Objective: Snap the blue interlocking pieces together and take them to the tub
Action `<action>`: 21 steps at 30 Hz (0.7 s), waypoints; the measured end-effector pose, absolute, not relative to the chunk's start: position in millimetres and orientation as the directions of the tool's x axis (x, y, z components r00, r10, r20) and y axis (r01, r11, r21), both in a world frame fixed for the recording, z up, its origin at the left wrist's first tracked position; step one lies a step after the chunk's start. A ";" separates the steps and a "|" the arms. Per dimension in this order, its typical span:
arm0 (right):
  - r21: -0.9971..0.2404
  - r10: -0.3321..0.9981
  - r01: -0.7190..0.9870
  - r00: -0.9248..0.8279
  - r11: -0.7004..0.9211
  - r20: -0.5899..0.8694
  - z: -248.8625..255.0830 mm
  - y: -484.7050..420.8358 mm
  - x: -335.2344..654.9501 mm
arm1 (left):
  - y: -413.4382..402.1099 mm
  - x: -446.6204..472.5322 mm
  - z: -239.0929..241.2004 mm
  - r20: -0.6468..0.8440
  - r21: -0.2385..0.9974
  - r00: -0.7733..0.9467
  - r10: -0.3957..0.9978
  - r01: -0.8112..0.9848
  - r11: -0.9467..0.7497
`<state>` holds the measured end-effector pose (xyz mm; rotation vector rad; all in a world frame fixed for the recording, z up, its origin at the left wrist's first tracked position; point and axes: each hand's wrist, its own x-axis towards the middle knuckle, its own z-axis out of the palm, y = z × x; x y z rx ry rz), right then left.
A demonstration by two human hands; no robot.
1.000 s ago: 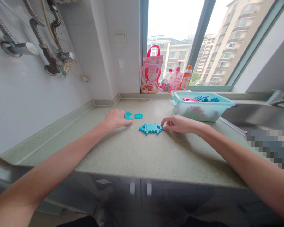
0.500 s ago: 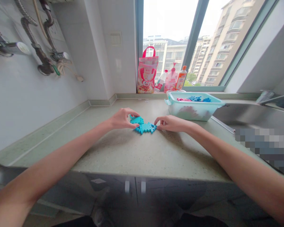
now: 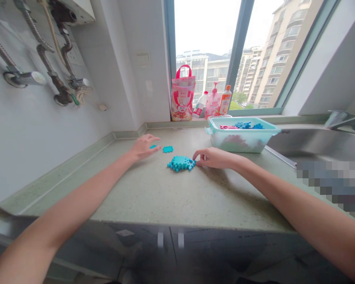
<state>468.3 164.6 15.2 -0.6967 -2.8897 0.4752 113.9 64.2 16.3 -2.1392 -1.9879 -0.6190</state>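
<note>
On the counter sits a small pile of turquoise interlocking building pieces [image 3: 180, 162] with notched edges. My right hand [image 3: 210, 157] pinches the pile's right edge, where one piece has a round opening. Behind the pile lies a flat turquoise piece [image 3: 168, 149], apart from it. To the left, my left hand [image 3: 144, 147] is open, its thumb and fingers spread around another turquoise piece [image 3: 153, 146]. That piece is partly hidden by the hand, and I cannot tell whether they touch.
A light blue plastic basket [image 3: 244, 140] with pink and blue pieces stands at the back right, beside the steel sink [image 3: 310, 144]. A pink bag [image 3: 183, 98] and several bottles line the windowsill. The counter's front edge [image 3: 177, 225] is nearest me.
My left hand has moved left, away from the pile. A turquoise piece now lies on top of the pile, and separate pieces show behind it. My right hand stays at the pile's edge.
</note>
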 end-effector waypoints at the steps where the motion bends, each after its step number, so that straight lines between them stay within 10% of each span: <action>1: -0.332 0.460 0.418 -0.886 0.846 0.057 15.1 164.6 468.4 | 64.4 101.8 13.2 0.356 0.123 0.047 0.933 0.988 -0.097; 16: -0.308 0.434 0.390 -0.897 0.868 0.084 13.9 165.4 470.7 | 73.3 76.3 -4.9 0.372 0.170 -0.162 0.914 0.980 0.105; 21: -0.293 0.452 0.415 -0.889 0.862 0.070 16.3 162.5 469.0 | 77.2 104.1 -8.7 0.495 0.063 0.054 0.867 0.993 -0.098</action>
